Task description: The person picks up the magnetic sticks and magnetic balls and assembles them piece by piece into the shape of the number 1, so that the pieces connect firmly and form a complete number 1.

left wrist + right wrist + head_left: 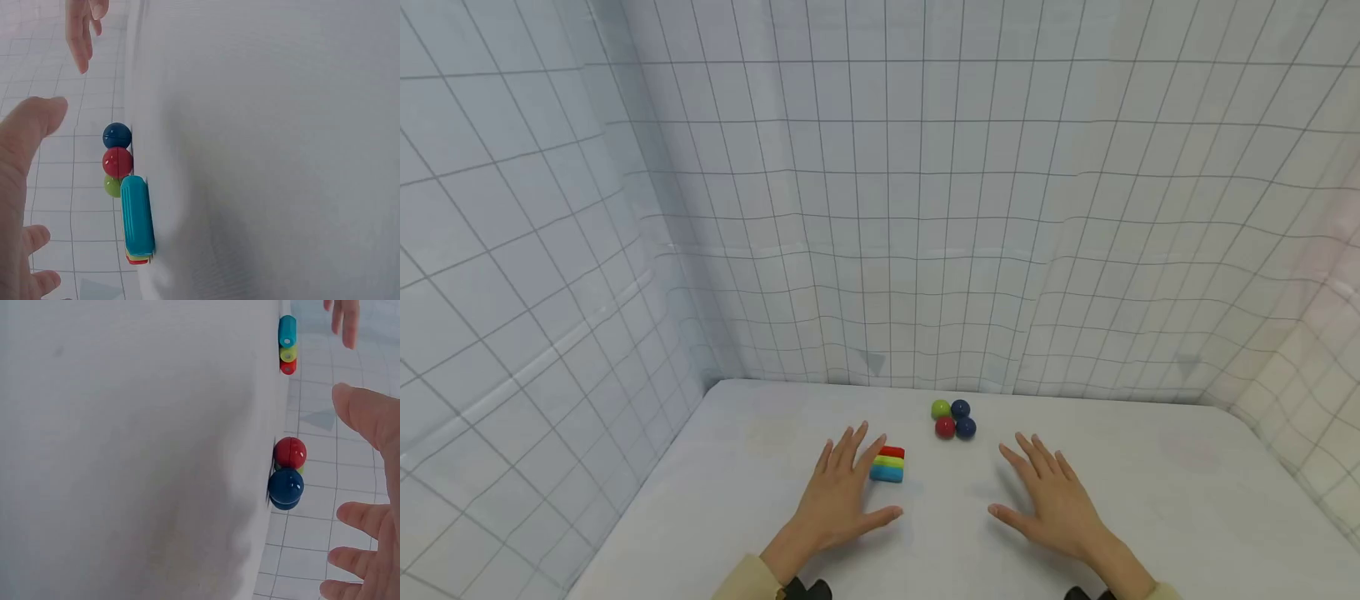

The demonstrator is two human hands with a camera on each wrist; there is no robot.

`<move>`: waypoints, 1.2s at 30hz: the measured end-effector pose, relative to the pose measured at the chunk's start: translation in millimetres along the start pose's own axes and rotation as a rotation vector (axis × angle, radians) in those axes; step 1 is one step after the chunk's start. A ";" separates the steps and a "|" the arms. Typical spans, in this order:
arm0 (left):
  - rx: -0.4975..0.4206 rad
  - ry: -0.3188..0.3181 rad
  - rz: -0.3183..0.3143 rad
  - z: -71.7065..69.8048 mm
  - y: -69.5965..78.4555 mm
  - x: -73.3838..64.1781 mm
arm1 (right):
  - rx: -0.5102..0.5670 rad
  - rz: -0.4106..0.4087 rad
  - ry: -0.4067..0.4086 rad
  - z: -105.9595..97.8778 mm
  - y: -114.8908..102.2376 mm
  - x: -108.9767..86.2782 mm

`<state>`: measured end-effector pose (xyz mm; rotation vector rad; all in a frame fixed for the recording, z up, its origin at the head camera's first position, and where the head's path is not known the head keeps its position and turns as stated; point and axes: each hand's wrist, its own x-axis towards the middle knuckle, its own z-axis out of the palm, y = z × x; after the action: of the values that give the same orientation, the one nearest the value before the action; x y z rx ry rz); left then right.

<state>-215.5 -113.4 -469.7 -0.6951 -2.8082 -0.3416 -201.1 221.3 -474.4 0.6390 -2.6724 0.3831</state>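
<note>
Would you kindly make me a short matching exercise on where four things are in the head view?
Things:
1. Green ball
2. Light blue bar
3. Right hand
4. Red ball

Places:
A. Fingers spread, over the right half of the white table
B. Front left in a group of four
C. Back left in a group of four
D. Nearest the viewer of three, side by side

Right pairs: 1-C, 2-D, 3-A, 4-B

Red, yellow and blue bars [889, 463] lie side by side; beyond, to the right, four glossy balls [951, 422], green, red, two navy, sit clustered.
</note>
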 end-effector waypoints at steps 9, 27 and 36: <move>-0.105 0.112 -0.079 1.6 -1.4 -1.2 | 0.070 0.038 0.087 9.4 0.8 9.1; -0.165 0.172 -0.079 9.4 -2.7 4.6 | 0.210 0.137 0.156 25.6 -1.9 31.0; -0.212 0.162 -0.097 11.8 -3.3 7.9 | 0.260 0.190 0.119 30.1 -3.0 43.8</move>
<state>-225.8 -109.6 -479.2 -0.5453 -2.6811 -0.6898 -244.6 191.9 -483.0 0.4192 -2.5978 0.8047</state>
